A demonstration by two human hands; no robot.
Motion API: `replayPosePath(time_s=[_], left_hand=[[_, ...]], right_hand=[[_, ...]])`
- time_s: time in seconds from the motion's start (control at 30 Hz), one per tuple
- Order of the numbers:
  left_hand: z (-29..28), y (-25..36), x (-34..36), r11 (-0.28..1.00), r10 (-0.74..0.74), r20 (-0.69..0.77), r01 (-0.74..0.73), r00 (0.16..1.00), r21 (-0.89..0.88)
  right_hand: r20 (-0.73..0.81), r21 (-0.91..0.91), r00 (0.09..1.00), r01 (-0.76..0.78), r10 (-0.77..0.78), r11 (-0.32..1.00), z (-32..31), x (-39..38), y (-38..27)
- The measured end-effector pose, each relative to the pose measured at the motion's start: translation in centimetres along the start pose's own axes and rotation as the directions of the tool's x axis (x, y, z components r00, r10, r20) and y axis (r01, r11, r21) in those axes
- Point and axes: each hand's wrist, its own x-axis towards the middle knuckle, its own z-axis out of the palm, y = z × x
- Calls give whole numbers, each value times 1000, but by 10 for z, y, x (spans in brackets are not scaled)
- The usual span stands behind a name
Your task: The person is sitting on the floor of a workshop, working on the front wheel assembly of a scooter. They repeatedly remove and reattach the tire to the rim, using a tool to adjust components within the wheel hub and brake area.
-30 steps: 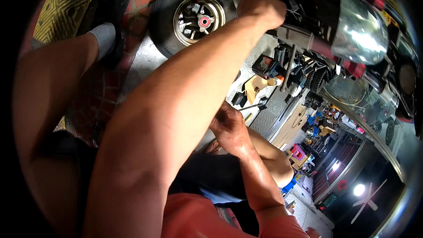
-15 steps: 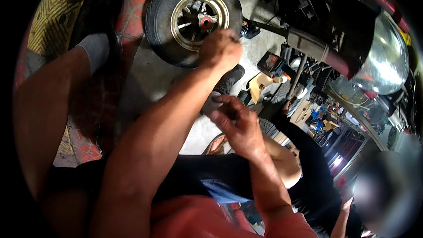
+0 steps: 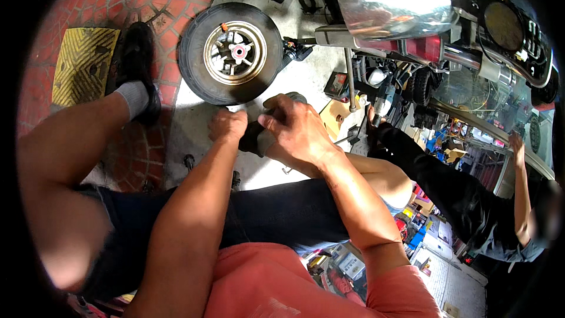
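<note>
A wheel with a black tyre (image 3: pixel 191 53) and a worn pale metal rim lies on the ground ahead of me. An orange piece sits on its rim, and its hub has a red ring. Just below the tyre is my left hand (image 3: pixel 229 125), closed like a fist; whatever its fingers may hold is hidden. Close on its right, my right hand (image 3: pixel 297 126) is raised over my shoe, thumb and bent fingers apart, with nothing visible between them. Neither hand is on the wheel.
A yellow ridged plate (image 3: pixel 82 65) lies on red paving at left, beside my black shoe (image 3: pixel 136 65). Vehicle parts with a shiny rounded cover (image 3: pixel 394 0) overhang the upper right. A battery-like box (image 3: pixel 336 84) and cardboard (image 3: pixel 338 115) lie below. Another person (image 3: pixel 471 212) is at far right.
My left hand has drawn back from the wheel's rim toward me and now sits beside my right hand. The view has shifted, showing more paving at left and the other person at right.
</note>
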Motion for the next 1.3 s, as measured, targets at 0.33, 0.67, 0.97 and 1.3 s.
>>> replayPosePath(time_s=[0.33,0.67,0.97,1.3], left_hand=[[-35,12,47,454,-61,-221,-170,973,-875],[-76,54,13,378,-97,-59,-18,994,-926],[-117,79,6,453,190,484,361,854,-815],[-134,115,-3,553,220,135,-10,966,-833]], right_hand=[[-23,-123,992,-126,124,984,18,21,35],[163,724,891,-399,423,562,44,68,70],[-83,962,984,38,158,270,26,84,-4],[-116,956,910,-6,397,293,-12,118,-13]])
